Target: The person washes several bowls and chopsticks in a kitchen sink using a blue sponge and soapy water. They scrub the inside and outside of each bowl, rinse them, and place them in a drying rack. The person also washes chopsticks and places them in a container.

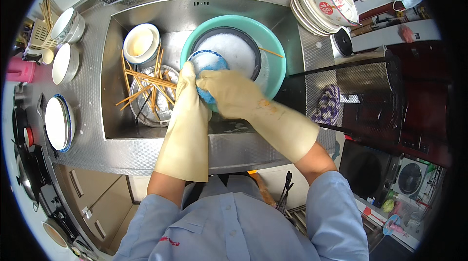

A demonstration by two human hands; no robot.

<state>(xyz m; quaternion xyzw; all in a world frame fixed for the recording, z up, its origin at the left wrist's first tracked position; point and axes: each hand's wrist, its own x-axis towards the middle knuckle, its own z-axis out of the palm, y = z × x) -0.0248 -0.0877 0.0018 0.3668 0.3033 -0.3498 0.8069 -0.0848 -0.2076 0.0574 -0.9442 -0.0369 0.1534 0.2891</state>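
Note:
My left hand (188, 82), in a cream rubber glove, grips a blue-rimmed dish (207, 55) by its near left edge. The dish is tilted above the mint-green basin (278, 67) and has suds on its inside. My right hand (232, 89), gloved alike and slightly blurred, is pressed to the dish with its fingers bent. Bunched under it is a blue, wet-looking scrubbing cloth (206, 95), partly hidden by both gloves. Behind the dish, a dark grey-rimmed round vessel (259, 50) full of white foam (234, 47) sits inside the basin.
Left in the steel sink (128, 131) are stacked white bowls (133, 43) and chopsticks (146, 78) lying across a clear round container (164, 124). Bowls (65, 64) and plates (55, 124) line the left counter. Stacked plates (303, 12) with a patterned bowl stand back right, above a mesh rack (362, 82).

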